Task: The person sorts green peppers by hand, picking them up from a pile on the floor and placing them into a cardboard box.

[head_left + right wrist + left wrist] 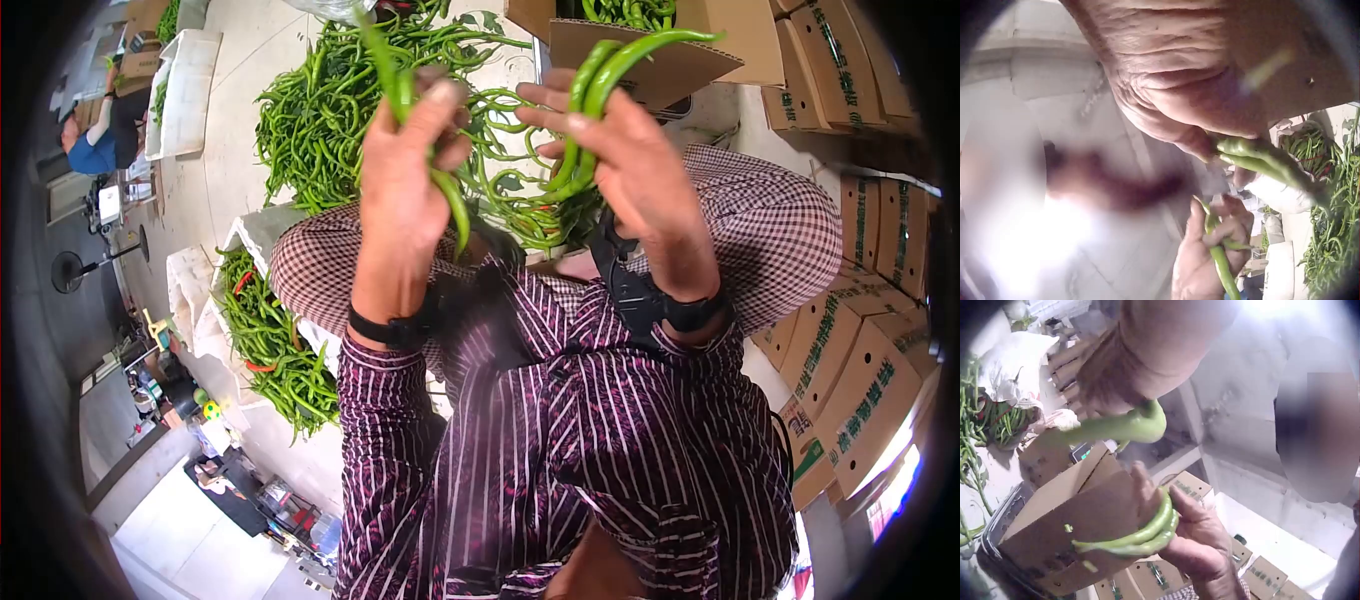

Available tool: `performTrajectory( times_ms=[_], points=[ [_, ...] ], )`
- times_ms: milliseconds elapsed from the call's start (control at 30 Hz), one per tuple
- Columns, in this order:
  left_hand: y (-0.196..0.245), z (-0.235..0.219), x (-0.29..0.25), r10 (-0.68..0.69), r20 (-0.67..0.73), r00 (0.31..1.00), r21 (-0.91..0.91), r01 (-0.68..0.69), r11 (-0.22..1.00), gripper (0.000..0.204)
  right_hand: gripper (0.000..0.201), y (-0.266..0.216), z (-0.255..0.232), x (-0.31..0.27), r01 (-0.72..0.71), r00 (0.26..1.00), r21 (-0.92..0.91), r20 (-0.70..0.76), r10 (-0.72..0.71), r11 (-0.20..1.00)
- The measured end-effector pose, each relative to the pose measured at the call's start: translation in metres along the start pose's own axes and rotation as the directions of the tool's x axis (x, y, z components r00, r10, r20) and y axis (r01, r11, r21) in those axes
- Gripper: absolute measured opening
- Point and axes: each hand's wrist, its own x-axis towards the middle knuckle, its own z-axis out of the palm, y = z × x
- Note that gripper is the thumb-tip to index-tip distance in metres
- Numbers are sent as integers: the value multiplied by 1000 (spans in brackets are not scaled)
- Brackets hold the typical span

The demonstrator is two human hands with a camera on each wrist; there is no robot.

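On pale floor (236,108), heaped peppers (310,130) near open carton (640,62)

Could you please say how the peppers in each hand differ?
The left-hand peppers splay apart; the right-hand peppers curve side by side. In the head view, the left-hand peppers' upper end is blurred; the right-hand peppers look sharper. Both are green.
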Motion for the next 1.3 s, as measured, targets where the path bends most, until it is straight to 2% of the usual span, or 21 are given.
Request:
performTrajectory(
  times_ms=[33, 100, 133, 167, 200, 233, 300, 333, 367, 467, 533, 600, 633, 700, 767, 933, 967, 1067, 1167, 1233, 1300],
  points=[
    [0, 12, -9, 9, 11, 1000, 165, -11, 986, 39, 35, 4, 5, 0, 3, 1000, -2, 1, -3, 1000],
    [-12, 27, -16, 108, 185, 977, 496, -187, 848, 36, 37, 18, 11, 0, 128, 991, -583, 105, -81, 802],
    [-22, 27, -13, 181, 195, 964, 555, -260, 790, 34, 42, 33, 11, -1, 146, 989, -705, 85, -122, 694],
    [-31, 25, -8, 252, 210, 945, 611, -328, 720, 31, 42, 35, 4, -4, 152, 988, -705, 89, -127, 693],
    [-33, 26, -6, 167, 131, 977, 458, -209, 864, 29, 46, 28, 4, -6, 153, 988, -739, 132, -82, 657],
    [-33, 24, -2, 169, 135, 976, 459, -213, 862, 29, 49, 22, 6, -8, 152, 985, -770, 171, -30, 619],
    [-32, 14, 6, -31, 95, 995, 147, 17, 989, 29, 46, 15, 7, -9, 150, 987, -758, 157, -45, 634],
    [-35, 3, 16, -94, 102, 990, -12, 96, 995, 27, 45, 13, 0, -5, 101, 983, -625, 183, 19, 774],
    [-41, -5, 24, -80, 123, 989, -168, 101, 981, 24, 44, 11, -9, -1, 35, 972, -470, 223, 80, 882],
    [-37, -16, 27, -140, 262, 955, -404, 240, 882, 36, 37, 2, -20, 4, 48, 991, -388, 136, 6, 920],
    [-37, -15, 32, -74, 325, 943, -434, 218, 874, 39, 34, 0, -19, 3, 66, 996, -412, 88, -32, 909],
    [-39, -16, 35, -3, 387, 922, -503, 214, 837, 47, 29, -8, -18, 0, 132, 991, -178, 14, -132, 975],
    [-39, -16, 38, -4, 385, 923, -503, 214, 837, 47, 29, -13, -19, 1, 130, 991, -177, 14, -130, 976],
    [-37, -17, 42, 42, 420, 906, -566, 225, 793, 50, 26, -21, -25, 1, 129, 974, 31, -190, -121, 991],
    [-31, -18, 44, 37, 418, 908, -579, 235, 781, 50, 27, -19, -29, 3, 122, 966, 62, -239, -104, 991],
    [-11, -16, 48, 117, 457, 882, -626, 226, 747, 45, 45, -4, -35, 8, -101, 987, 90, -114, 111, 991],
    [-9, -15, 50, 151, 482, 863, -633, 225, 740, 44, 45, 0, -34, 8, -99, 987, 89, -119, 109, 991],
    [-3, -8, 54, 169, 491, 854, -640, 222, 735, 43, 67, 6, -25, 7, -187, 978, 183, 129, 165, 965],
    [3, -2, 57, 176, 512, 840, -639, 236, 732, 45, 69, -13, -12, -2, -230, 965, 271, 187, 184, 935],
    [5, 1, 59, 195, 522, 830, -636, 226, 738, 48, 64, -9, -21, 0, -169, 968, 236, 224, 115, 957],
    [4, 1, 61, 210, 537, 817, -631, 224, 743, 49, 45, -12, -22, -5, 96, 987, -107, 142, -81, 990]
  ],
)
